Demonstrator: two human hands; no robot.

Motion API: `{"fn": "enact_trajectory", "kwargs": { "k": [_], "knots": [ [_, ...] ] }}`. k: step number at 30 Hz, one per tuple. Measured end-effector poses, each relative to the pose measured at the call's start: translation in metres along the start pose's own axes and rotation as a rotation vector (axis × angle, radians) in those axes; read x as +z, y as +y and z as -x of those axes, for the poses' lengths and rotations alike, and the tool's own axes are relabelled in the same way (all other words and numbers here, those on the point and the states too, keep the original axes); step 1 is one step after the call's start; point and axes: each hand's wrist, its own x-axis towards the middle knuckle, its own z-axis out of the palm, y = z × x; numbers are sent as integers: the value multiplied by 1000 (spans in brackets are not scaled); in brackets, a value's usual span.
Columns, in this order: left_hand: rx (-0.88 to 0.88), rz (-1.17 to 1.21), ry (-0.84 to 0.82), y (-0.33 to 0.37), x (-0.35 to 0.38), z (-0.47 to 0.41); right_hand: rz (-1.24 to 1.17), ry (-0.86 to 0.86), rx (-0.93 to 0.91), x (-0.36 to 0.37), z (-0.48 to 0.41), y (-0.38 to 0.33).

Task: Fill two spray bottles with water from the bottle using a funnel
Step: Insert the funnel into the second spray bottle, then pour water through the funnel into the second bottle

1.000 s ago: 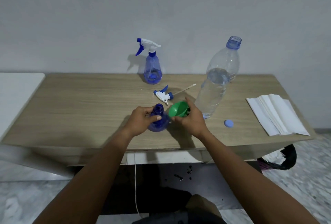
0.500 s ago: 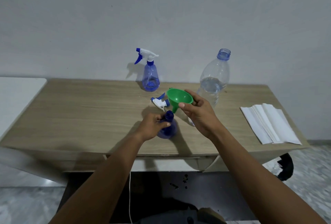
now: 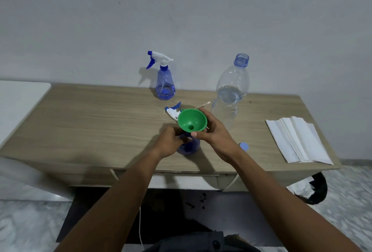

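A green funnel (image 3: 192, 120) stands upright with its spout over the neck of a headless blue spray bottle (image 3: 189, 147) near the table's front edge. My right hand (image 3: 216, 135) pinches the funnel's rim. My left hand (image 3: 170, 143) grips the bottle's neck and hides it. The bottle's white and blue spray head (image 3: 172, 110) lies just behind the funnel. A second blue spray bottle (image 3: 164, 82), head on, stands at the back by the wall. The clear water bottle (image 3: 231, 94), open and partly filled, stands to the right.
The light blue bottle cap (image 3: 244, 146) lies right of my right wrist. A stack of white paper napkins (image 3: 298, 141) covers the wooden table's (image 3: 90, 122) right end. A thin wooden stick (image 3: 203, 105) lies beside the spray head. A black bag (image 3: 314, 189) hangs below the right edge.
My right hand lifted the funnel from beside the bottle, turned it upright and lowered it onto the bottle's neck. My left hand kept its hold on the bottle.
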Motion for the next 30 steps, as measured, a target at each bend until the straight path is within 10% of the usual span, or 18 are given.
{"fn": "enact_trajectory", "kwargs": {
  "k": [8, 17, 30],
  "knots": [
    [-44, -30, 56, -1, 3, 1, 41, 66, -56, -9, 14, -1],
    [-102, -15, 107, 2, 9, 6, 116, 711, -282, -42, 20, -30],
    [-86, -50, 133, 5, 13, 11, 318, 382, -385, -67, -33, -48]
  ]
}}
